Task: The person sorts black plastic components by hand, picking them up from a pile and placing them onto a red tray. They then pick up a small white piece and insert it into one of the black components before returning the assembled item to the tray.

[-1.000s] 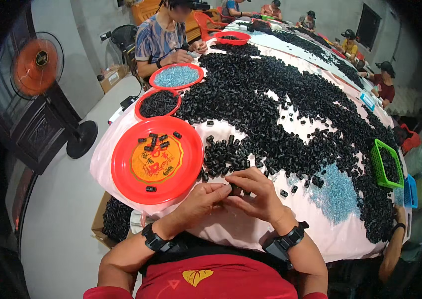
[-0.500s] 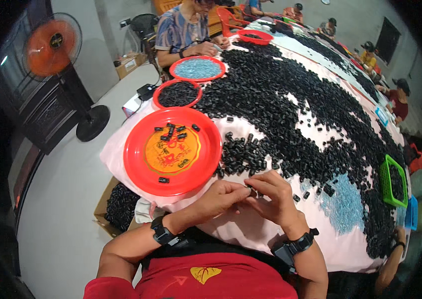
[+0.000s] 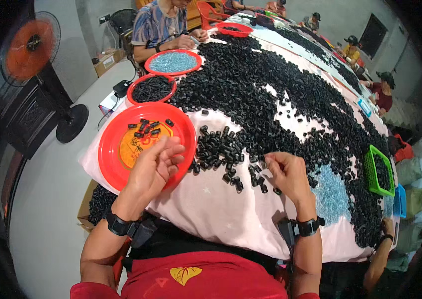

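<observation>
My left hand (image 3: 155,167) hovers over the near right part of a red plate (image 3: 107,149), fingers apart and nothing visible in them. Several small black plastic parts (image 3: 146,125) lie at the plate's far side on its orange centre. My right hand (image 3: 286,175) rests on the pink-white table cover (image 3: 221,214), fingertips curled down onto loose black parts (image 3: 226,147) at the near edge of a big black heap (image 3: 271,84). Whether it pinches one is hidden by the fingers. Both wrists wear black bands.
Two red bowls stand beyond the plate, one with black parts (image 3: 151,89), one with pale blue parts (image 3: 173,62). A seated person (image 3: 161,25) works behind them. A green basket (image 3: 372,172) and a blue-grey patch of parts (image 3: 330,194) lie right. An orange fan (image 3: 31,45) stands left.
My hands were together at the table's near edge working one small black part. They have separated: the left went to the red plate, the right to the loose parts.
</observation>
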Motion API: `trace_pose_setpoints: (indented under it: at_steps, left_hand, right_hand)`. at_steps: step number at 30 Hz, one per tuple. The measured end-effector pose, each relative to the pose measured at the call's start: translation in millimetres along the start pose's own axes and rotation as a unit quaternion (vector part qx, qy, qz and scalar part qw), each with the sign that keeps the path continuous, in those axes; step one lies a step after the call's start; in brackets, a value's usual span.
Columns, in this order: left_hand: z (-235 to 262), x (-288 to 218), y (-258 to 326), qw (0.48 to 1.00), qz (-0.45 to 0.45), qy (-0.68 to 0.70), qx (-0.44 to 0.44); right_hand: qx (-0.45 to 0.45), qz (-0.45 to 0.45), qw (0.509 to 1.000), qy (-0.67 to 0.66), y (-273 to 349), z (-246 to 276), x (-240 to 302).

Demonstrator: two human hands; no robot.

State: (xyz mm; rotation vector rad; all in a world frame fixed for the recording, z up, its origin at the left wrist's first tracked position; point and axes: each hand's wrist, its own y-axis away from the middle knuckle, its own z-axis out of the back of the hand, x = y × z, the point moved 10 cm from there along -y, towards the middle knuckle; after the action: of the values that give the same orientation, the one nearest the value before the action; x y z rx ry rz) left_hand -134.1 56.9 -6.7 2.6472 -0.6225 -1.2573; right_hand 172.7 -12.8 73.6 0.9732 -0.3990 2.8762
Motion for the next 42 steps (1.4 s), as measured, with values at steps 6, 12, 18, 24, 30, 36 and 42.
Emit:
trace_pose_setpoints:
  at_steps: [6, 12, 18, 24, 30, 36, 42]
  left_hand:
    - [-92, 42, 19, 0.901, 0.020, -0.370, 0.224]
    - [-145, 70, 27, 0.596, -0.330, -0.653, 0.330]
    - [-142, 66, 19, 0.603, -0.334, -0.668, 0.281]
    - [-156, 75, 22, 0.540, -0.383, -0.685, 0.304]
    - [-147, 71, 22, 0.598, -0.358, -0.658, 0.286]
    - [-152, 71, 19, 0.623, -0.378, -0.627, 0.274]
    - [-172, 89, 19, 0.533, -0.452, -0.646, 0.307]
  right_hand:
    - [0.066, 0.042, 0.997, 0.009, 10, -14, -23]
    - [0.067, 0.155, 0.984, 0.053, 14, -26, 7]
    - [0.096, 0.113, 0.987, 0.057, 16, -29, 2]
    - [0.087, 0.136, 0.987, 0.018, 12, -36, 0]
    - [0.057, 0.067, 0.996, -0.035, 11, -12, -8]
    - [0.025, 0.043, 0.999, -0.016, 11, -5, -18]
    - [-0.005, 0.062, 0.998, -0.017, 10, -3, -20]
